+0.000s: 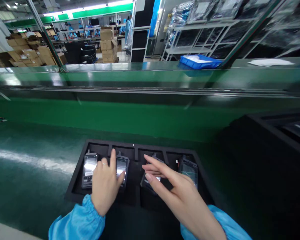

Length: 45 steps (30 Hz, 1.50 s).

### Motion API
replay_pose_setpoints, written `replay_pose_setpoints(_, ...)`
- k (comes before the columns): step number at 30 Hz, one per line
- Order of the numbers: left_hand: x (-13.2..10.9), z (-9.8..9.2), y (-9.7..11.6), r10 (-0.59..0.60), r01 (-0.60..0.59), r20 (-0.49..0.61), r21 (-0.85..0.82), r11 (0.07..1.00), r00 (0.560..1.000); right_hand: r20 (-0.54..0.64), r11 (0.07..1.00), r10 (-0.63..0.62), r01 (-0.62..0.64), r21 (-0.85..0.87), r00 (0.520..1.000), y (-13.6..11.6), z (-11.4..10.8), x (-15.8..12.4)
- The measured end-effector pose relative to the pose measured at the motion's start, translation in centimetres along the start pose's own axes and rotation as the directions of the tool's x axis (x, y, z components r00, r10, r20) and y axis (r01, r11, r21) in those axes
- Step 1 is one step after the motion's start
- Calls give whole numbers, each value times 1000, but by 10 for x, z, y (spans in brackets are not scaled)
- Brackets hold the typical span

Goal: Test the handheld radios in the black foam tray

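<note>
Handheld devices are seated in a black compartmented tray that rests on the green bench, close to the bench's near edge. Four units are seen, one per slot, each dark-bodied with a glossy, reflective face.

The first device lies in the slot at the tray's left end, untouched, its face catching the overhead light. The second device lies in the next slot to the right. The third device sits tilted in the slot right of the centre divider, largely hidden by fingers. The fourth device lies in the slot at the tray's right end, slightly tilted, just beyond the right hand's knuckles and not touched.

The left hand is laid over the divider between the first and second slots; its fingers are spread, the forefinger pointing toward the tray's far edge and the thumb resting on the second device's lower face. Nothing is pinched by it.

The right hand is extended from the tray's near right corner, fingers straight and slightly fanned, tips at the third device. Whether that unit is gripped cannot be told.

Blue sleeves cover both wrists.
</note>
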State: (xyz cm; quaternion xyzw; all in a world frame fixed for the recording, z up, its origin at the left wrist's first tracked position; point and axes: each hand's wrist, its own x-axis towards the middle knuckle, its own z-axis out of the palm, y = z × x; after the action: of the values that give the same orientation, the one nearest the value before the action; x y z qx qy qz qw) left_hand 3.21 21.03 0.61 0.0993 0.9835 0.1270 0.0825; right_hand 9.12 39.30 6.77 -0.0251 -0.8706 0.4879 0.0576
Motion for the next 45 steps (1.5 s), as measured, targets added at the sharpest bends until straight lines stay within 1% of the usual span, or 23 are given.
replay_pose_setpoints(2, 3, 10, 12, 34, -31, 49, -46, 998, 998, -3, 999, -35, 34, -11, 999, -2, -2, 0)
replay_pose_setpoints(4, 8, 15, 10, 44, -34, 72, -139, 990, 996, -10, 997, -75, 75, -37, 997, -5, -3, 0)
replay_pose_setpoints(5, 10, 14, 6, 53, -36, 79, -209, 977, 995, -18, 994, -99, 97, -55, 995, -6, -3, -1)
replay_pose_setpoints(7, 11, 7, -5, 94, -57, 87, -354, 933, 992, -23, 988, -132, 130, -85, 991, -10, -1, -3)
replay_pose_setpoints(8, 9, 1, -9, 116, -69, 78, -447, 892, 990, -17, 985, -145, 143, -96, 989, -12, 1, -5)
replay_pose_setpoints(9, 5, -5, -11, 128, -71, 60, -575, 815, 990, -12, 981, -164, 162, -104, 986, -14, 5, -7)
replay_pose_setpoints(10, 0, -10, -12, 125, -59, 39, -723, 688, 991, -18, 974, -198, 195, -118, 980, -16, 10, -9)
replay_pose_setpoints(11, -7, -14, -10, 106, -37, 19, -860, 509, 994, -41, 960, -247, 239, -143, 968, -17, 15, -11)
replay_pose_setpoints(12, -14, -16, -6, 74, -10, 13, -955, 297, 997, -88, 938, -312, 293, -183, 946, -18, 22, -13)
replay_pose_setpoints(13, -21, -17, -2, 36, 16, 19, -995, 96, 999, -148, 911, -380, 342, -231, 913, -18, 29, -15)
replay_pose_setpoints(14, -28, -17, 3, -1, 33, 33, -998, -54, 999, -203, 883, -439, 378, -278, 875, -18, 36, -17)
replay_pose_setpoints(15, -34, -16, 7, -36, 37, 42, -991, -131, 998, -255, 861, -483, 400, -314, 838, -16, 42, -20)
replay_pose_setpoints(16, -38, -15, 10, -72, 24, 37, -985, -170, 997, -292, 850, -503, 405, -336, 814, -15, 49, -22)
replay_pose_setpoints(18, -44, -12, 13, -122, -37, -15, -982, -183, 992, -342, 843, -514, 390, -369, 787, -11, 59, -28)
replay_pose_setpoints(21, -45, -12, 13, -172, -142, -117, -980, -141, 978, -392, 825, -532, 355, -440, 751, -10, 67, -34)
replay_pose_setpoints(23, -45, -14, 14, -182, -179, -153, -974, -137, 971, -401, 834, -532, 380, -399, 746, -12, 69, -35)
replay_pose_setpoints(25, -46, -15, 16, -193, -184, -155, -972, -144, 969, -395, 861, -505, 416, -292, 767, -15, 69, -34)
replay_pose_setpoints(28, -47, -13, 17, -220, -133, -99, -981, -143, 971, -352, 889, -458, 422, -179, 816, -19, 69, -32)
replay_pose_setpoints(30, -47, -7, 13, -189, -84, -56, -986, -143, 980, -324, 904, -428, 402, -149, 843, -19, 70, -33)
replay_pose_setpoints(34, -46, 6, -2, -57, 6, 18, -980, -197, 998, -335, 920, -390, 379, -102, 858, -17, 75, -35)
replay_pose_setpoints(37, -46, 10, -7, -15, 34, 39, -969, -245, 999, -328, 922, -385, 377, -90, 863, -14, 77, -36)
replay_pose_setpoints(41, -50, 8, -4, -21, 52, 58, -976, -210, 998, -304, 912, -410, 397, -105, 860, -10, 77, -35)
replay_pose_setpoints(45, -55, 0, 4, -120, 67, 91, -979, -193, 989, -251, 893, -449, 438, -101, 858, -6, 72, -32)
